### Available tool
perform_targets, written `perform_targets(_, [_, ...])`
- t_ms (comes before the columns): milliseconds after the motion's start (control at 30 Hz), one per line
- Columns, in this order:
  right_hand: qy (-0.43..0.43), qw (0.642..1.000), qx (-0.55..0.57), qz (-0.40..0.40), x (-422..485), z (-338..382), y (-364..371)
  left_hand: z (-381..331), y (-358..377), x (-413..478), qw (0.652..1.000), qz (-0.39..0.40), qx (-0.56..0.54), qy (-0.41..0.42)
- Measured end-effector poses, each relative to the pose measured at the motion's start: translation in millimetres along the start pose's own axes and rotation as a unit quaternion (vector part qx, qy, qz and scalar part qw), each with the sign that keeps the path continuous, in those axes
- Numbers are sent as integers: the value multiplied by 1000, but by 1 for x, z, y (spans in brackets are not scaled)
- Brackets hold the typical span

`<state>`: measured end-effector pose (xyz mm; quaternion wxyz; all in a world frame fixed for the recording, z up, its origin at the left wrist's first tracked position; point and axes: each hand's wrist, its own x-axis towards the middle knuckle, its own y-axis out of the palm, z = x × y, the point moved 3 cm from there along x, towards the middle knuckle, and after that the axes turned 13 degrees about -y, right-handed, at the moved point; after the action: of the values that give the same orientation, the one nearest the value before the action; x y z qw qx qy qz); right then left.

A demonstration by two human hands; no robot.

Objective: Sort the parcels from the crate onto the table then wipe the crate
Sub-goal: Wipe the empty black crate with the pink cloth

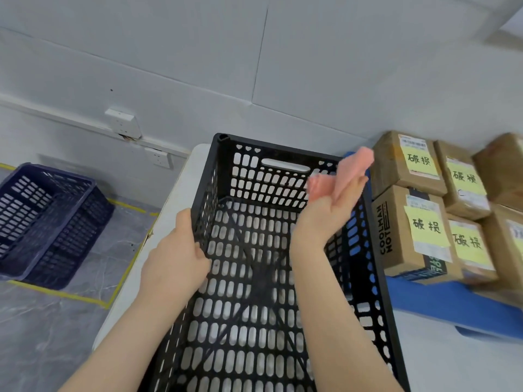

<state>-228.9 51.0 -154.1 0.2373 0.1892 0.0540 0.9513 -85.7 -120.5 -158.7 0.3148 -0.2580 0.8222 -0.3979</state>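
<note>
A black perforated plastic crate (271,162) stands on the white table (452,360), and nothing lies inside it. My left hand (175,261) grips its left wall at the rim, fingers curled inside. My right hand (325,210) is raised inside the crate near the far right corner and holds a pink cloth (351,171), blurred by motion, against the upper right wall. Brown cardboard parcels (421,222) with yellow handwritten notes are stacked right of the crate on a blue sheet (452,304).
A dark blue crate (48,222) sits on the grey floor to the left inside yellow tape lines (124,267). The white wall behind carries power sockets (123,123). The table's left edge runs close beside the black crate.
</note>
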Motion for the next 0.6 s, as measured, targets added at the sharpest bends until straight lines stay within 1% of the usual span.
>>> perform_targets(33, [-48,991,-112,47,-1,-3,7,0,0,0,1000,1,-1,1])
perform_targets(67, [-84,968,-214,98,-2,-16,16,1,1,0,1000,2,-2,2])
perform_targets(100, [-110,946,-269,144,-5,-28,25,1,1,1,1000,2,-3,2])
perform_targets(133, [-116,922,-313,198,-6,-42,34,1,1,1,1000,1,-4,2])
perform_targets(233, [-147,811,-491,281,-13,-96,41,2,2,3,1000,-7,-8,0])
perform_targets(267, [-132,810,-478,313,-16,-107,40,2,2,3,1000,-9,-9,0])
perform_targets(333, [-121,843,-392,348,-22,-120,36,1,3,3,1000,-13,-11,0])
perform_targets(367, [-125,842,-396,345,-23,-128,35,1,4,4,1000,-16,-12,-1])
perform_targets(400, [-135,819,-433,353,-19,-131,33,0,4,5,1000,-20,-15,-2])
perform_targets(433, [-152,769,-487,384,-15,-139,30,-1,5,5,1000,-22,-16,-6])
perform_targets(467, [-153,728,-516,425,-15,-148,28,-2,5,5,1000,-22,-16,-10])
perform_targets(500, [-136,683,-530,484,-18,-156,22,-3,5,5,1000,-21,-17,-12])
perform_targets(533, [-129,623,-537,554,-27,-160,15,-5,5,5,1000,-19,-21,-13])
perform_targets(567, [-133,556,-554,604,-35,-163,11,-6,5,5,999,-18,-25,-12])
perform_targets(600, [-118,534,-559,623,-38,-166,7,-6,5,5,999,-19,-28,-10])
